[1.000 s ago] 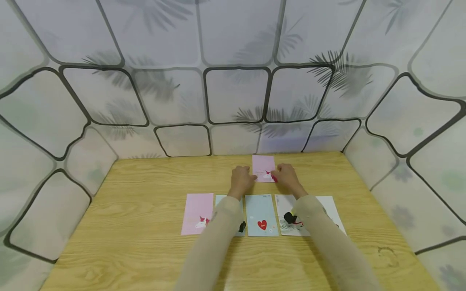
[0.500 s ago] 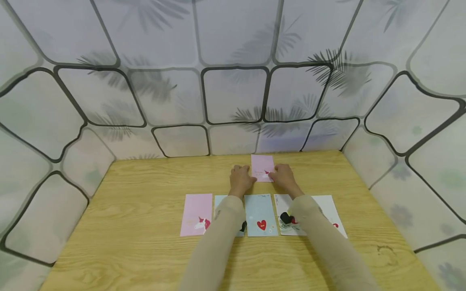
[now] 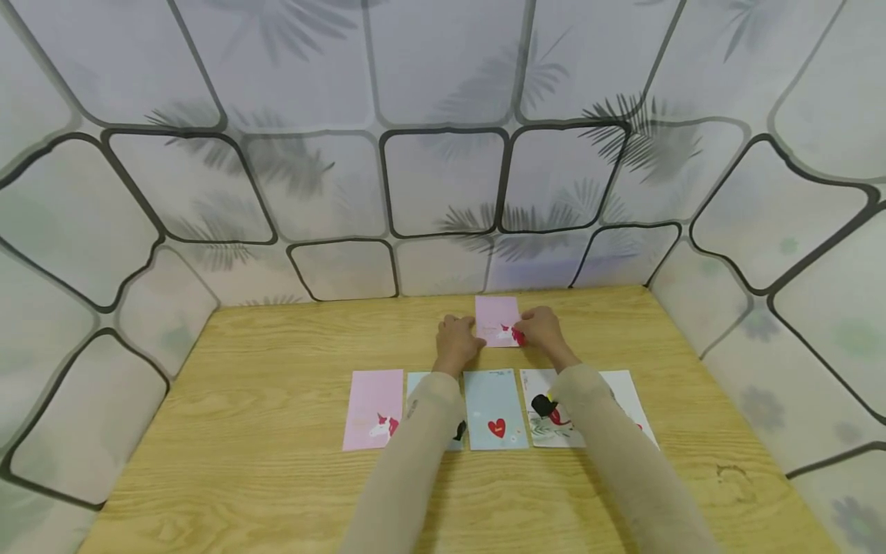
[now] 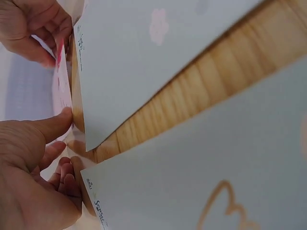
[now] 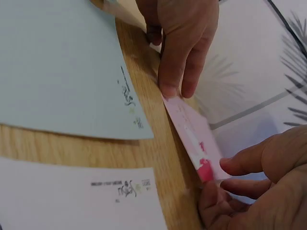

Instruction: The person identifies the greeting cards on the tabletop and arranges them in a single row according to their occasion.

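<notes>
A small pink card [image 3: 496, 317] with a unicorn print lies at the far middle of the wooden table [image 3: 263, 362]. My left hand [image 3: 465, 344] holds its left edge, with the thumb [image 4: 56, 124] on the card [image 4: 61, 88] and the fingers curled beneath. My right hand [image 3: 526, 332] pinches the right corner near the red print; in the right wrist view that corner [image 5: 204, 167] sits between the thumb and fingers of the right hand [image 5: 218, 175], and the card's near edge looks slightly raised.
Nearer to me is a row of cards: a pink unicorn card [image 3: 374, 408], a light blue one [image 3: 416, 382] half under my left sleeve, a blue heart card [image 3: 494, 404] and two white cards [image 3: 626, 396] under my right sleeve. Patterned walls enclose the table.
Both hands stay at the pink card. The right hand has shifted slightly farther along its right edge. The row of cards has not moved.
</notes>
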The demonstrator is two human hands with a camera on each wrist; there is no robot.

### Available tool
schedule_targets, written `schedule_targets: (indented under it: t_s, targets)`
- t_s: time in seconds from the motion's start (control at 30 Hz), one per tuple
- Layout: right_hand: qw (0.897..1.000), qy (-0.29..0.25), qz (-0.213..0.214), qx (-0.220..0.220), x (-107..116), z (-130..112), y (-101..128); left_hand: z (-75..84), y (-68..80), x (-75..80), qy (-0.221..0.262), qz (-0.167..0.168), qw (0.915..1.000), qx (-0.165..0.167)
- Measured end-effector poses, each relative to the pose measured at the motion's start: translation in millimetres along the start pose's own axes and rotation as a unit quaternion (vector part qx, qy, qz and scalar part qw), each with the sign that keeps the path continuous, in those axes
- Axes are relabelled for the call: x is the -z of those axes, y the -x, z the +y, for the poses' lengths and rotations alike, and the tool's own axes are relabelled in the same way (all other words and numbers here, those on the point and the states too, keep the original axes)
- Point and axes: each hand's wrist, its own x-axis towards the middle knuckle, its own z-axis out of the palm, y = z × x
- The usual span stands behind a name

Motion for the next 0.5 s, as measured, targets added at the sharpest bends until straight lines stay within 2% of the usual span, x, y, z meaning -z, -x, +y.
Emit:
schedule_targets:
  t_s: [0.23,0.43,0.5]
  targets:
    - [0.998,-0.062,-0.003,-0.025,-7,6,-7,-2.6,-1.3,-0.4,0.024,-0.012,0.9996,-0.002]
    - [0.995,-0.101,0.024,-0.009,-13,7,-4,-6.5,-2.9,-1.2,0.044,-0.016,0.9989,-0.001]
    - [0.993,-0.110,0.027,-0.006,-14,7,-1,-8.1,-2.8,-0.7,0.070,-0.013,0.9975,-0.001]
